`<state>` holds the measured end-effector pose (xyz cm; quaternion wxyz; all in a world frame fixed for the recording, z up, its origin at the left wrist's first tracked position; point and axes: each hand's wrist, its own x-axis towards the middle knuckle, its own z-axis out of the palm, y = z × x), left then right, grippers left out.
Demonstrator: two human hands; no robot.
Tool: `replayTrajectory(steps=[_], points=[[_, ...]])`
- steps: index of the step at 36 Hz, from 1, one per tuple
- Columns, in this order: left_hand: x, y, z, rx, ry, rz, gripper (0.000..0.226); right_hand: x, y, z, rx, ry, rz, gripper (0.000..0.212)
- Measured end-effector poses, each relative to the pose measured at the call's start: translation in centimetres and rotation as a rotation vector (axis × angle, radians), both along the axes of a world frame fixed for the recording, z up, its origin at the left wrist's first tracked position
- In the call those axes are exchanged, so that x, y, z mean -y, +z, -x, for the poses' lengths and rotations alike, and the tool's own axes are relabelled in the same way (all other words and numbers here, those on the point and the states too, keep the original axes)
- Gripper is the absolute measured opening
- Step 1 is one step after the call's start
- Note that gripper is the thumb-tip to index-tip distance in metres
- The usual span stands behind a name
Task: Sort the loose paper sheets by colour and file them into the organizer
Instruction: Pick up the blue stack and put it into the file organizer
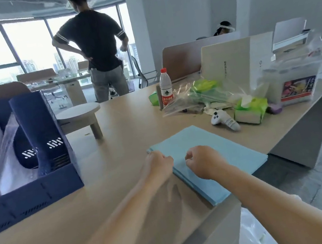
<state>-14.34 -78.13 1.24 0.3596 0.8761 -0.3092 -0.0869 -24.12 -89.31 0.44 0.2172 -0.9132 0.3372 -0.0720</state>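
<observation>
1 organizer [31, 205], 1 bottle [166, 89], perhaps 1 paper stack [211, 134]

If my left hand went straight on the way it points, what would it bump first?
Probably the clear plastic bag, after crossing the blue paper stack under the left hand; depth is hard to judge.

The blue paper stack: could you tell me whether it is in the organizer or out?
Out: the blue paper stack lies flat on the desk, right of the organizer.
</observation>
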Motion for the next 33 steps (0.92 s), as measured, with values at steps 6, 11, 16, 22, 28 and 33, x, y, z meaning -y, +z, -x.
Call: replayTrajectory(steps=[6,11,16,22,28,33], points=[[2.0,-0.5,0.2,-0.491,0.164,0.276,0.012,0.8,-0.4,-0.1,-0.035,-0.01,-0.009,0.027],[2.7,0.4,1.3,-0.772,0.249,0.456,0.012,1.3,0.1,-0.5,-0.065,-0.01,-0.016,0.031],[3.0,0.6,0.6,-0.819,0.34,0.468,0.014,1.5,-0.1,-0.9,-0.061,-0.029,-0.033,0.029],[3.2,0.6,0.4,-0.809,0.342,0.393,0.006,1.4,-0.1,-1.3,-0.109,-0.049,-0.004,0.02],[3.7,1.4,1.1,-0.811,0.272,0.46,0.014,1.5,-0.1,-1.4,-0.097,-0.064,-0.035,0.018],[3.6,1.5,2.2,-0.839,0.28,0.52,0.022,1.5,-0.2,-1.2,-0.081,-0.08,-0.073,0.018]])
